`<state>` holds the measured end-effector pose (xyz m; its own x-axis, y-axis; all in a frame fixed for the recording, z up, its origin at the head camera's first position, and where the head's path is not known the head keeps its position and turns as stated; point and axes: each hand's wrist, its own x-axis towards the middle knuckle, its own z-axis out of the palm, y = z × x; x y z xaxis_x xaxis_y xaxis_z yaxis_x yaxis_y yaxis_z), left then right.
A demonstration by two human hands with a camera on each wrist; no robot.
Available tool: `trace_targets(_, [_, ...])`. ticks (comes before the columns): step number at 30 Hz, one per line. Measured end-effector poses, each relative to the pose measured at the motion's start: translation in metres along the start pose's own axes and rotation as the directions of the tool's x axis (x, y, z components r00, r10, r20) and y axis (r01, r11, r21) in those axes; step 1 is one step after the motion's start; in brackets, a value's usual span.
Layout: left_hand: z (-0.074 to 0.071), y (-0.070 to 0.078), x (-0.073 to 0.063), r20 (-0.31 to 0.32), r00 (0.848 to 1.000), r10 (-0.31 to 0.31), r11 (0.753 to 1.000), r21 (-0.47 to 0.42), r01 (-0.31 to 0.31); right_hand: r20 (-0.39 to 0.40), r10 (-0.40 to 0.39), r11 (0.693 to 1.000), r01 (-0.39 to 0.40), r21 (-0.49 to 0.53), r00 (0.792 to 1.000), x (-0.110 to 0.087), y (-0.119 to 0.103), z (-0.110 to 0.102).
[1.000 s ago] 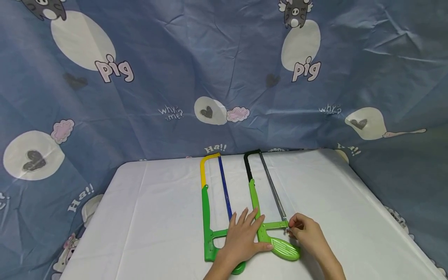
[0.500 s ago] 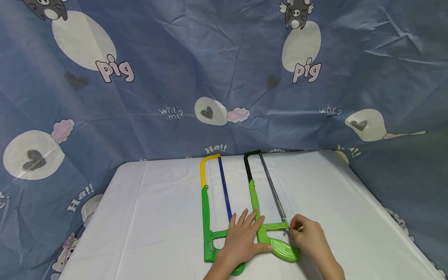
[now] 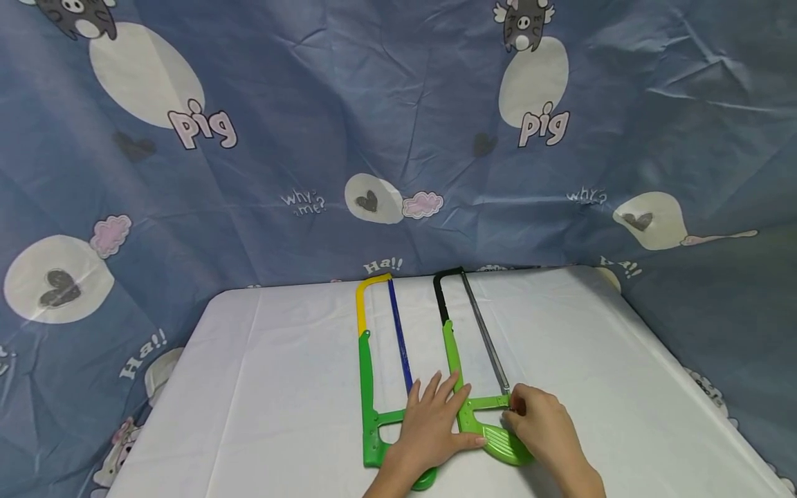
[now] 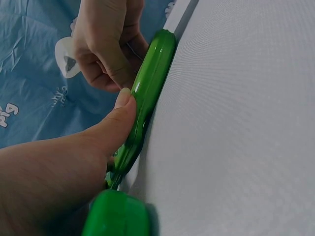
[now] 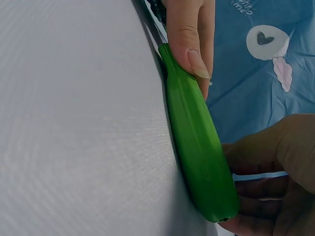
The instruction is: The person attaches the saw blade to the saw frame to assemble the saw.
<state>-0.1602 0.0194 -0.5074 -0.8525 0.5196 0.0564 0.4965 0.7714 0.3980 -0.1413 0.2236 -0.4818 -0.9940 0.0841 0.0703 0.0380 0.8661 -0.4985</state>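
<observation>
The bench (image 3: 629,415) is covered by a white cloth (image 3: 286,387). On it, a green-and-yellow hacksaw (image 3: 367,373) is laid beside a lime-and-black hacksaw (image 3: 452,351). Both are laid lengthwise, their bowed ends set near the far edge.

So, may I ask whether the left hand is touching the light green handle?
Touching: in the left wrist view, the left hand has its thumb against the light green handle.

We see a creased blue backdrop (image 3: 398,138) printed with grey pigs (image 3: 524,26), dark hearts (image 3: 60,288) and "pig" lettering (image 3: 202,126), hanging behind a white-covered table (image 3: 292,373)
</observation>
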Motion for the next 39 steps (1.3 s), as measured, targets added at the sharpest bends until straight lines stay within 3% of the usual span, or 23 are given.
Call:
trace_targets(6, [-0.002, 0.001, -0.001, -0.005, 1.0, 0.003, 1.0, -0.019, -0.003, 0.0, 0.023, 0.999, -0.023, 0.025, 1.0, 0.001, 0.0, 0.001])
trace_targets(10, [-0.001, 0.002, -0.002, 0.006, 1.0, 0.001, 1.0, -0.024, -0.001, 0.018, 0.073, 0.993, -0.074, 0.094, 0.997, 0.0, 0.002, 0.0])
trace_targets(18, [-0.001, 0.001, -0.001, 0.002, 1.0, -0.002, 1.0, -0.025, 0.002, 0.085, 0.166, 0.946, -0.183, 0.267, 0.983, 0.002, 0.011, -0.001])
trace_targets(22, [-0.001, 0.0, -0.002, 0.009, 1.0, -0.008, 1.0, -0.022, 0.008, 0.151, 0.195, 0.886, -0.24, 0.397, 0.969, 0.004, 0.018, 0.0])
trace_targets(27, [-0.001, 0.001, -0.001, 0.014, 1.0, -0.014, 1.0, -0.028, 0.014, 0.268, 0.161, 0.74, -0.296, 0.604, 0.95, 0.006, 0.029, 0.0])
trace_targets(29, [-0.001, 0.001, -0.001, 0.015, 1.0, -0.014, 0.999, -0.032, 0.014, 0.307, 0.134, 0.694, -0.311, 0.649, 0.942, 0.007, 0.032, 0.0])
trace_targets(33, [-0.001, 0.001, -0.001, 0.012, 1.0, -0.011, 0.999, -0.034, 0.012, 0.351, 0.092, 0.655, -0.322, 0.683, 0.932, 0.008, 0.038, -0.001])
trace_targets(39, [-0.002, 0.002, -0.001, 0.013, 1.0, -0.009, 0.999, -0.032, 0.01, 0.374, 0.078, 0.64, -0.334, 0.692, 0.924, 0.01, 0.042, 0.0])
